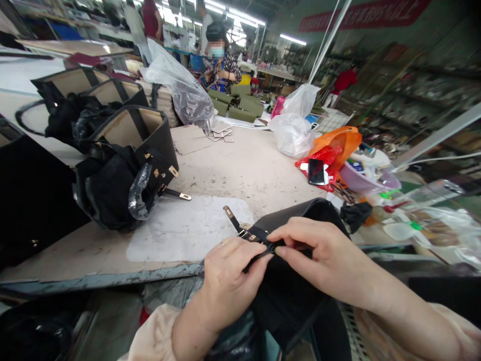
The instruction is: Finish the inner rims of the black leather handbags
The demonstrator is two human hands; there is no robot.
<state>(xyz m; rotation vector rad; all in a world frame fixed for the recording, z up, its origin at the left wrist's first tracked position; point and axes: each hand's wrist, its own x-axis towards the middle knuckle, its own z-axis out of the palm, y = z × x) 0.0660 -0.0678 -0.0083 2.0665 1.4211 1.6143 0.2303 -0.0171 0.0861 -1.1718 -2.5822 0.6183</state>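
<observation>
A black handbag rests against the near edge of the worktable, partly in my lap. My left hand is closed, pinching a thin black strap of the bag near its gold buckle. My right hand is closed too, its fingertips pinching the same strap just to the right, touching my left fingers. A strap end with a gold tip sticks up to the left of the buckle.
Several finished black handbags stand at the left, stuffed with plastic. Clear and white plastic bags, an orange bag, a phone and clutter lie at the right. A person works at the far end.
</observation>
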